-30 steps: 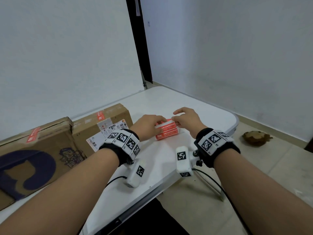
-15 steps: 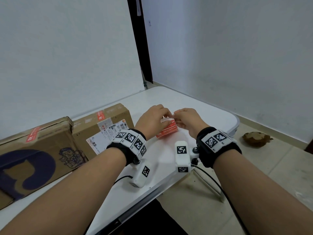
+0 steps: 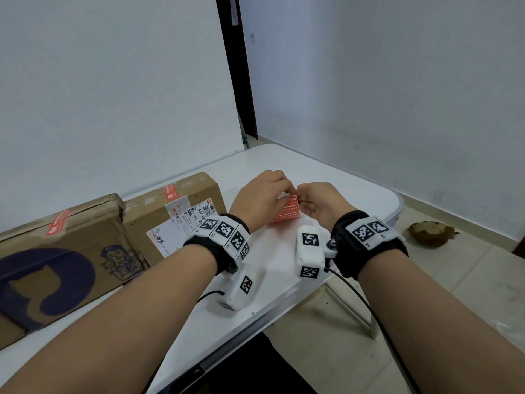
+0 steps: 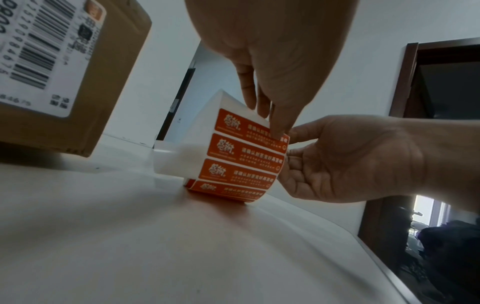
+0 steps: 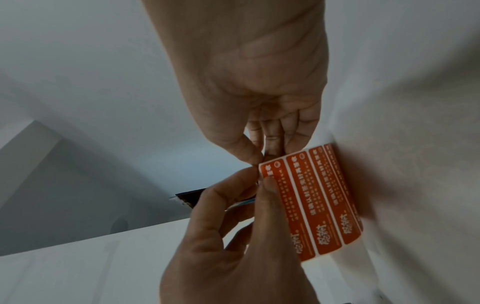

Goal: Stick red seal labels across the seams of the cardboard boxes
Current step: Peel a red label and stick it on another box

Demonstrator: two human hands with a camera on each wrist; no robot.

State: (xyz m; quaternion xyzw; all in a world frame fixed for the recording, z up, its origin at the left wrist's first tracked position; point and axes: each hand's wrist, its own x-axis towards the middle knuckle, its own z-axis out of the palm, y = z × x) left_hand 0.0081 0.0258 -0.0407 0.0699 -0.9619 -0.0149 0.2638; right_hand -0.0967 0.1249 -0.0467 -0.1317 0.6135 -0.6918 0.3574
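Red labels in rows fill the strip of seal labels (image 4: 244, 156) that both hands are working over, its lower end resting on the white table (image 3: 326, 177) and its upper end lifted between the fingers. The left hand (image 3: 260, 196) comes down from above, fingers and thumb curled, pinching the strip's upper corner. The right hand (image 3: 322, 204) meets it from the other side at that same corner, thumb and forefinger pressed together on the edge of the topmost label (image 5: 275, 185); its remaining fingers hang loosely curled below the pinch. From the wrist views the two pinches all but touch, so I judge this to be the peeling step: one hand steadying the backing, the other trying to lift a label's corner free. Whether the corner has actually parted from the backing I cannot tell.

Off to the left of the grip stand two cardboard boxes. The nearer box (image 3: 181, 220) already carries a red seal on its top, above a white shipping label (image 3: 181, 228); the farther box (image 3: 56, 257), printed in dark blue, shows a red seal too.

Next, I'd say, the label must be drawn off slowly and kept flat so it doesn't curl onto itself, then carried over to a seam and laid straddling it.
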